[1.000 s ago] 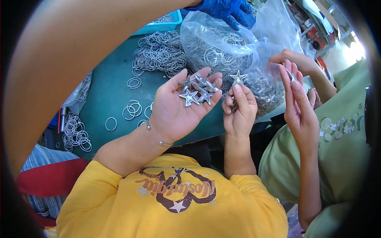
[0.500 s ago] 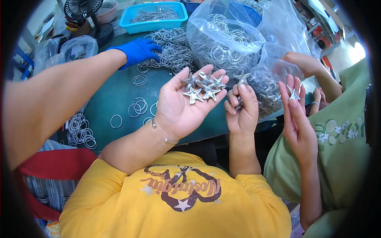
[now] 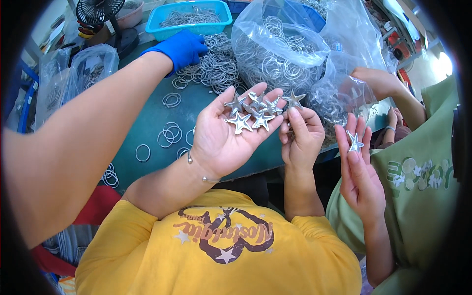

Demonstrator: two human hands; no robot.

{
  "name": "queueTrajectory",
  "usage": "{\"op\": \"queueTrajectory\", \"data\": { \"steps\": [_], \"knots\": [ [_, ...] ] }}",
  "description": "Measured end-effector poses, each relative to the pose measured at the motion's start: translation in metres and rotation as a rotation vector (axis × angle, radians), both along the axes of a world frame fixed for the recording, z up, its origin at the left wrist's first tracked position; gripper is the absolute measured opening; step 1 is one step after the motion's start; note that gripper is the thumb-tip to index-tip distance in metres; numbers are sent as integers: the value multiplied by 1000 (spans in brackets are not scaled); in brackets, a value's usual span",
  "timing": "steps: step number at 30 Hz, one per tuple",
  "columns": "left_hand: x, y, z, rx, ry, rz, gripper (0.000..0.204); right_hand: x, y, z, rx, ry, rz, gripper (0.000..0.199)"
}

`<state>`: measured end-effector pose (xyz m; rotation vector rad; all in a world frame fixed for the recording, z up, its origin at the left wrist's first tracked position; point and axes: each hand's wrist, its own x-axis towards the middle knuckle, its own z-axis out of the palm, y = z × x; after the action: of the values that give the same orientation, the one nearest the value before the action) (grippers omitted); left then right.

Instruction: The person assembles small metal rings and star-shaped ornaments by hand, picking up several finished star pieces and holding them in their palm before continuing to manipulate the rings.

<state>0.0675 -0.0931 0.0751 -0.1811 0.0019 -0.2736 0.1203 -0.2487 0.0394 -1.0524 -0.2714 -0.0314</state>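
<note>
My left hand (image 3: 221, 142) is palm up with its fingers stretched out, bearing several shiny silver starfish-shaped charms (image 3: 239, 123) across the palm and fingers. Close beside its fingertips, my right hand (image 3: 305, 140) pinches another silver starfish charm (image 3: 293, 100) between thumb and fingers. That charm stands upright above the thumb. The curled fingers partly hide the inside of my right hand, where a bit of metal seems to show.
A co-worker's blue-gloved hand (image 3: 181, 51) reaches into a heap of metal rings (image 3: 216, 66). A bag of rings (image 3: 275, 54) and a bag of charms (image 3: 339, 98) stand behind my hands. At right, another person's hand (image 3: 364, 182) holds a starfish charm (image 3: 355, 142).
My right hand's charm has come slightly left and lower, nearer my left fingertips. The blue-gloved hand has moved up and right with its fingers curled; the right co-worker's hand has lowered.
</note>
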Motion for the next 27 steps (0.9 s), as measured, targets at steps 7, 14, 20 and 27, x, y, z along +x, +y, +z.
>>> {"op": "queueTrajectory", "data": {
  "steps": [7, 14, 20, 27],
  "knots": [
    [2, 7, -13, 104, -14, -15, 45, 3, -1, 0, 42, 23, -16, 2],
    [3, -2, 9, 116, 27, -15, 47, 1, 2, -1, 28, 68, -49, 2],
    [4, 0, 9, 116, 54, 37, 49, 6, -10, 11, 318, 145, 195, 11],
    [8, -3, 4, 105, 64, 20, 50, 12, -16, 13, 499, 180, 433, 21]
  ]
}}
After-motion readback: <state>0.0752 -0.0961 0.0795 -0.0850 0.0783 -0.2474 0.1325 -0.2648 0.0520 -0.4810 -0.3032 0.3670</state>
